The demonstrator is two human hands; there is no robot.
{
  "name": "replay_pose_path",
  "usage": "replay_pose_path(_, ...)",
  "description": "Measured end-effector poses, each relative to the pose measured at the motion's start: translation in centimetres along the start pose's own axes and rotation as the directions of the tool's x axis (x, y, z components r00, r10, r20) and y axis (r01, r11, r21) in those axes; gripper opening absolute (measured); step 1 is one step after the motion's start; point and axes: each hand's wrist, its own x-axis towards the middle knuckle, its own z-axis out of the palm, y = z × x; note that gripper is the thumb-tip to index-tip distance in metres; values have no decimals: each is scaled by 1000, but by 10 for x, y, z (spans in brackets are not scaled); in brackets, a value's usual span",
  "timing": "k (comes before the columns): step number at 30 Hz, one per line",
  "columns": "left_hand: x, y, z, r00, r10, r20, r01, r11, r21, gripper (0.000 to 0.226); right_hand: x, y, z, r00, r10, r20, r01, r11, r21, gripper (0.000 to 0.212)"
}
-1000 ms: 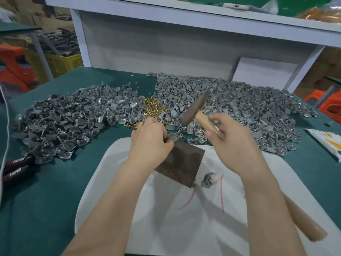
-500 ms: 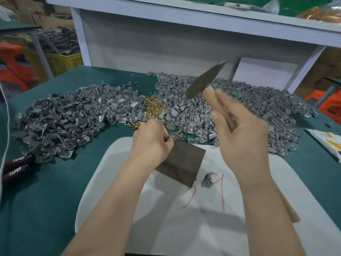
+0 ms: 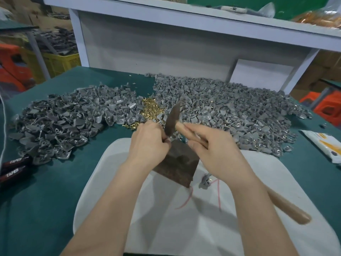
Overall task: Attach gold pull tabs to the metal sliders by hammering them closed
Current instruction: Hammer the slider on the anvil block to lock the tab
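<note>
My right hand (image 3: pixel 215 152) grips a wooden-handled hammer; its dark metal head (image 3: pixel 172 119) is down at the top edge of a dark metal block (image 3: pixel 180 165). My left hand (image 3: pixel 149 143) pinches a grey slider (image 3: pixel 172 139) against that edge, right under the hammer head; the slider is mostly hidden by my fingers. One slider (image 3: pixel 204 180) lies on the white board (image 3: pixel 184 228) beside the block. A small heap of gold pull tabs (image 3: pixel 149 109) sits between two big heaps of grey sliders, the left heap (image 3: pixel 64 122) and the right heap (image 3: pixel 230 108).
The white board lies on a green-covered table (image 3: pixel 36 191). Two dark tool handles (image 3: pixel 13 166) lie at the left edge. A white packet (image 3: pixel 324 145) lies at the right. A white shelf unit (image 3: pixel 166 43) stands behind the heaps.
The hammer was down, rose high half a second ago, and has now come down again onto the slider at the block's edge. My left hand has stayed in place.
</note>
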Motion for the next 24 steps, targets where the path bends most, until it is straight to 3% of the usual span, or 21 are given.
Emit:
replay_pose_path(2, 0, 1, -1, 1000, -3, 0, 3, 1000, -5, 14, 2, 2, 1, 999, 35, 26, -34, 999, -35, 39)
replay_pose_path(5, 0, 3, -2, 1000, -18, 11, 18, 1000, 4, 16, 5, 11, 0, 992, 53, -111, -55, 998, -10, 37)
replay_pose_path(7, 1, 3, -2, 1000, -16, 19, 16, 1000, 20, 21, 12, 24, 1, 973, 153, -174, -150, 988, 31, 33)
replay_pose_path(12, 1, 1, 0, 1000, -14, 6, 13, 1000, 18, 17, 21, 54, 4, 928, 371, 32, -373, 924, 85, 17)
replay_pose_path(16, 1, 0, 1, 1000, -9, 13, 9, 1000, -7, 9, 21, 60, 7, 933, 350, 84, -344, 936, -79, 20)
replay_pose_path(20, 2, 0, 2, 1000, -8, 5, 9, 996, -85, 3, 21, 61, 11, 924, 380, 37, -375, 921, -105, 32)
replay_pose_path(22, 2, 0, 2, 1000, 5, -6, -6, 989, -148, 4, 22, 51, 11, 955, 286, -81, -291, 954, -68, 36)
replay_pose_path(24, 2, 1, 2, 999, 44, -14, -46, 978, -206, 5, 27, 31, 13, 988, 134, -74, -132, 991, 32, 36)
